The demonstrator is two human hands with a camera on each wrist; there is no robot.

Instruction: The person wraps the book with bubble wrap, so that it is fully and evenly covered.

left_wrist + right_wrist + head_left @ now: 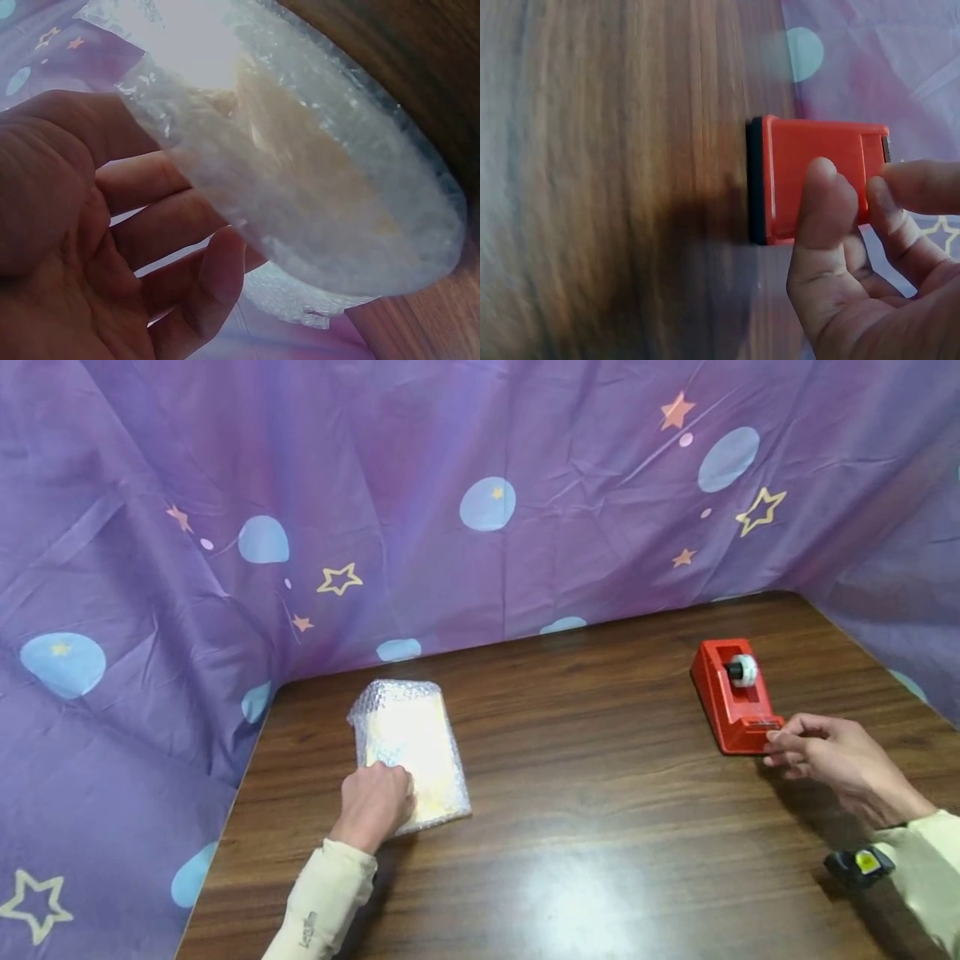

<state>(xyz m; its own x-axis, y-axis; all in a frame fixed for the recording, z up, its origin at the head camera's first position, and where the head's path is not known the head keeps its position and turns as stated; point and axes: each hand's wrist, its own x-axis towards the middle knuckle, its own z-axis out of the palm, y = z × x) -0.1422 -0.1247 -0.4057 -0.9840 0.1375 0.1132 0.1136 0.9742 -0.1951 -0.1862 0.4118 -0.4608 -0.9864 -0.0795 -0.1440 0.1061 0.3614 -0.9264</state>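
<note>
From the head view, your left hand (372, 803) rests on the near end of the bubble-wrapped parcel (411, 747), fingers curled loosely over its edge, pinning it to the bench (600, 827). Your right hand (828, 762) is well off to the side, fingertips pinched at the near end of the red tape dispenser (733, 695), right where the cutter sits. Keep that left hand pressing so the wrap stays closed, and draw the tape out level and slow, I'd say.

At the left wrist, the fingers (187, 247) lie spread and relaxed beneath the parcel (322, 187); something pale yellow shows through the bubble wrap, but what it is I can't tell.

At the right wrist, thumb and forefinger (825, 202) nip the dispenser (802, 165) at its end; whether tape is between them is unclear.
</note>
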